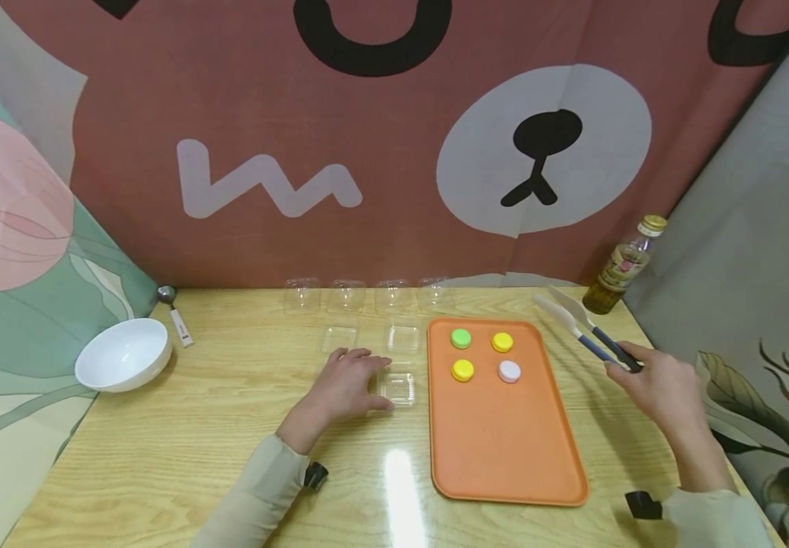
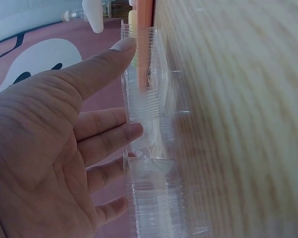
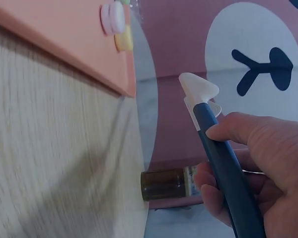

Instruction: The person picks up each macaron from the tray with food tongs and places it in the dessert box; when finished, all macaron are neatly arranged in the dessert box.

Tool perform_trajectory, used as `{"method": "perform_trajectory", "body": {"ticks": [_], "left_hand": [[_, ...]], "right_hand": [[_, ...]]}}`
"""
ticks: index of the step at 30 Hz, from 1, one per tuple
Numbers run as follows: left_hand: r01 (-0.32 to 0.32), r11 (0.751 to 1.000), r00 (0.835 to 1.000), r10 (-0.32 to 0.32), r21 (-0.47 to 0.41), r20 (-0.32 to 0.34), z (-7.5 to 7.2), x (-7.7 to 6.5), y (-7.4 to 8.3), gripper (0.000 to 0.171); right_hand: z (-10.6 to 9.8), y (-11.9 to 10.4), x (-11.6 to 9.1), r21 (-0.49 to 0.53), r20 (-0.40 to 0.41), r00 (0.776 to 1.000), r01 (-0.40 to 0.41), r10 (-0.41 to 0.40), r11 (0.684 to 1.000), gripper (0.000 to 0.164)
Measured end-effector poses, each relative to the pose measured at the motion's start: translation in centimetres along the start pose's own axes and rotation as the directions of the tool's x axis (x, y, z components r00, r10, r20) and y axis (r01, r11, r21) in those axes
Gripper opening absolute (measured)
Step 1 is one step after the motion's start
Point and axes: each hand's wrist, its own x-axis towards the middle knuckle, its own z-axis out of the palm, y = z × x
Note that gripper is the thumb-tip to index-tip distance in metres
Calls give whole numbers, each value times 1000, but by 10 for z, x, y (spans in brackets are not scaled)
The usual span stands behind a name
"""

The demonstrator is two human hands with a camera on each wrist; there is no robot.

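My right hand (image 1: 665, 388) grips a pair of tongs (image 3: 223, 158) with dark blue handles and white tips, held up off the table at the right of the tray. Its tips point away toward the back wall. My left hand (image 1: 343, 384) is over the table left of the tray, fingers relaxed and spread. Its thumb and forefinger lie at the near edge of a small clear plastic box (image 1: 397, 389); in the left wrist view the thumb tip overlaps the rim. Another clear box (image 2: 156, 198) is beside the lower fingers.
An orange tray (image 1: 504, 449) holds a green macaron (image 1: 461, 339), two yellow ones and a pale lilac macaron (image 1: 509, 371). More clear boxes (image 1: 403, 339) stand behind, toward the wall. A white bowl (image 1: 123, 356) and a scoop (image 1: 178, 323) lie left; a bottle (image 1: 619, 274) stands back right.
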Motion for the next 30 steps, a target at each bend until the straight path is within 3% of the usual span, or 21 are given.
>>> {"method": "perform_trajectory", "body": {"ticks": [7,13,22,30], "left_hand": [[4,1000,1000,-4,-1,-3,2,0,-1,75],[0,1000,1000,0,-2,-19,2,0,-2,74],[12,1000,1000,-12,-18,-8,3,0,-1,74],[20,1000,1000,-20,-20,-1,1,0,0,74]], "right_hand": [[-3,-10,-5,17,57,998,13,-14,1000,52],[3,-18,-10,63,97,992,77,-83,995,51],[19,-34,-9,107,197,965,156,-175,982,49],[28,-45,-3,109,198,947,234,-252,966,41]]}}
